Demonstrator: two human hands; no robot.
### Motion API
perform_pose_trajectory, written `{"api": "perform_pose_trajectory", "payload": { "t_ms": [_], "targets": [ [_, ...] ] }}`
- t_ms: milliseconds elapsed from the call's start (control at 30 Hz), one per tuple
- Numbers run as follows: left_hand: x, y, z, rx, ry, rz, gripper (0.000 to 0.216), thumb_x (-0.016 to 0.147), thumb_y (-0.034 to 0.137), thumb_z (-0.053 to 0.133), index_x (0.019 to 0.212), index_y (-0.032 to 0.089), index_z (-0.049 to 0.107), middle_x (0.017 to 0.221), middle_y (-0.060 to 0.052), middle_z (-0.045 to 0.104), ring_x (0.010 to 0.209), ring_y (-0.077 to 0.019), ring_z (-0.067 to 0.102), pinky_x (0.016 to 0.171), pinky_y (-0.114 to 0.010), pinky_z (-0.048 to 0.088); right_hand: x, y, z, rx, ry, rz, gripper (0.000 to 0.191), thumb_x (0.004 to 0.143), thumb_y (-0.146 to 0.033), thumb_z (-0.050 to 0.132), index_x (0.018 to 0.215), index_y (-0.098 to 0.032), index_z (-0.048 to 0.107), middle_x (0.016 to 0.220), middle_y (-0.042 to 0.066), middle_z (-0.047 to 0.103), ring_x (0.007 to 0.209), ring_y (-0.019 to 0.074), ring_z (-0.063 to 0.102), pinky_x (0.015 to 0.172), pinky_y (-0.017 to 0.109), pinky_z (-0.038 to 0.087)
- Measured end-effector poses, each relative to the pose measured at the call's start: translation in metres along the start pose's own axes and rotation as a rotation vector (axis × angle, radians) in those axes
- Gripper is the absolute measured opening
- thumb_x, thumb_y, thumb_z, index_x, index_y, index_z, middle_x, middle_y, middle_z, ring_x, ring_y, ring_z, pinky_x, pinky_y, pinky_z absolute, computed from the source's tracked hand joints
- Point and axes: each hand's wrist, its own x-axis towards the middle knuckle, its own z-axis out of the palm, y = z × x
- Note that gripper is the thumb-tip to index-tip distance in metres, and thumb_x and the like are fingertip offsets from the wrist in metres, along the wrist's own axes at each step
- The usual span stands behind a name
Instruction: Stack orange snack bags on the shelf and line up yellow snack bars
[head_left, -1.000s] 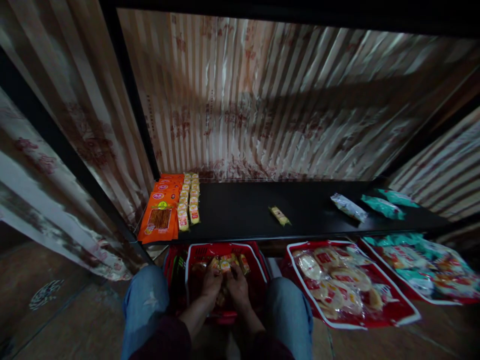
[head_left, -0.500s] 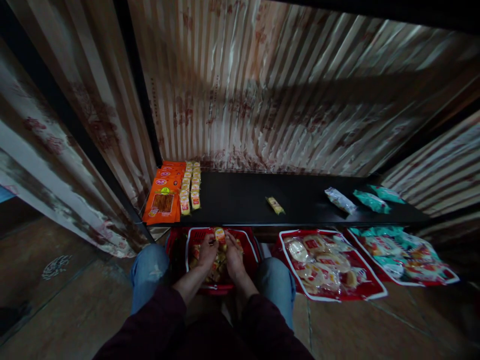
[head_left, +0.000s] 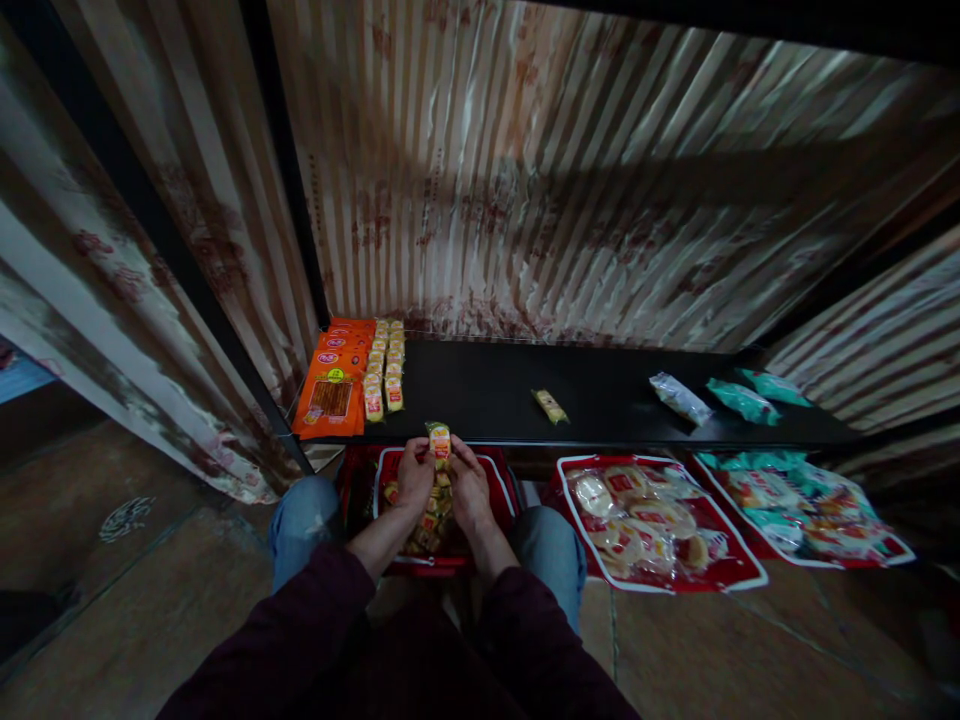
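Between my two hands is a small yellow snack packet with a white and red label, standing upright above a red basket. My left hand is closed on its left side, and my right hand pinches its right side. More small yellow packets fill the basket below my wrists. On the black shelf just ahead, two rows of similar yellow packets lie beside overlapping orange snack bags at the left end.
A lone yellow packet lies mid-shelf. Farther right are a whitish packet and green packets. Right of my knee stand a red basket of round wrapped snacks and another with green-and-white packets. Black posts and striped curtains enclose the shelf.
Both hands have risen slightly from the basket toward the shelf's front edge, lifting the yellow packet, whose label now shows more fully. The shelf goods have not moved.
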Motion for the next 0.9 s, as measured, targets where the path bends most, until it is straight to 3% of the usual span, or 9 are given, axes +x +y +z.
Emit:
{"api": "perform_pose_trajectory", "payload": {
  "t_ms": [300, 467, 900],
  "targets": [
    [-0.0003, 0.0019, -0.0007, -0.093, 0.015, 0.125, 0.015, 0.074, 0.013, 0.053, 0.085, 0.019, 0.061, 0.088, -0.004, 0.066, 0.084, -0.0154, 0.06, 0.084, -0.03, 0.045, 0.0019, 0.006, -0.0002, 0.032, 0.034, -0.026, 0.046, 0.06, -0.027, 0.068, 0.105, -0.022, 0.069, 0.101, 0.003, 0.072, 0.09, 0.02, 0.066, 0.079, 0.031, 0.051],
    [-0.0022, -0.0019, 0.0036, -0.157, -0.003, 0.105, 0.028, 0.069, 0.008, 0.052, 0.092, 0.02, 0.062, 0.091, -0.003, 0.067, 0.088, -0.0157, 0.06, 0.084, -0.03, 0.045, 0.0027, 0.0034, -0.0001, 0.023, 0.052, -0.033, 0.047, 0.059, -0.025, 0.067, 0.106, -0.023, 0.069, 0.101, 0.003, 0.073, 0.093, 0.0205, 0.065, 0.082, 0.032, 0.05],
    [0.0053, 0.0002, 0.0026, -0.164, -0.021, 0.088, 0.033, 0.069, 0.008, 0.053, 0.098, 0.021, 0.065, 0.096, -0.004, 0.069, 0.096, -0.0181, 0.061, 0.092, -0.034, 0.044, 0.0077, 0.0051, 0.0033, 0.025, -0.006, -0.014, 0.05, 0.062, -0.026, 0.068, 0.112, -0.023, 0.066, 0.102, 0.002, 0.073, 0.09, 0.0188, 0.066, 0.084, 0.032, 0.05]
  ]
}}
